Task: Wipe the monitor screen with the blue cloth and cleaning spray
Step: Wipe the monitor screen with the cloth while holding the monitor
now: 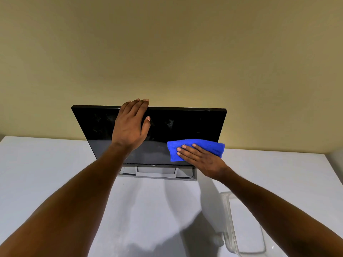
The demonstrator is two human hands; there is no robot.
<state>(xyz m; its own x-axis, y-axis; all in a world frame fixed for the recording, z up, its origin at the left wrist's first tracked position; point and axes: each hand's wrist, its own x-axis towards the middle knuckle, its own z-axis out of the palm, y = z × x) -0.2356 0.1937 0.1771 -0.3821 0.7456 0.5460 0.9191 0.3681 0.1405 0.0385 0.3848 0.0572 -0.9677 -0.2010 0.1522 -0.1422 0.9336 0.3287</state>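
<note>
- Right now the white table (55, 164) carries everything; the Dell monitor (104, 127) stands at its far edge, close to the beige wall (167, 52), screen tilted back w/ top edge farthest from the person.
- Monitor screen: dark, off, faint smudges and streaks showing on the upper half, left and right of centre. Lower band looks a bit hazy, poss. damp, can't tell for sure.
- Grey stand (157, 172) sits under the monitor's bottom edge.
- Clear plastic container (230, 219) lies on the table near-right of the monitor, well apart from it, partly behind the right forearm. No spray bottle in view.
- Left hand (130, 125) rests on the monitor's top-centre, fingers draped over the top edge, thumb on the glass: a flat, bracing hold, fingers together, not pinching anything.
- Right hand (200, 158) lies flat, fingers spread a little, pressing the blue cloth (196, 148) against the monitor's lower-right corner.
- Blue cloth: folded pad, overhangs the monitor's right edge slightly.
- Step, by my read: mid-wipe, lower-right done or in hand; spraying prob. over.
- Next calls for: keep left brace steady, sweep cloth across to the monitor's smudged upper areas w/ even, light pressure.
</note>
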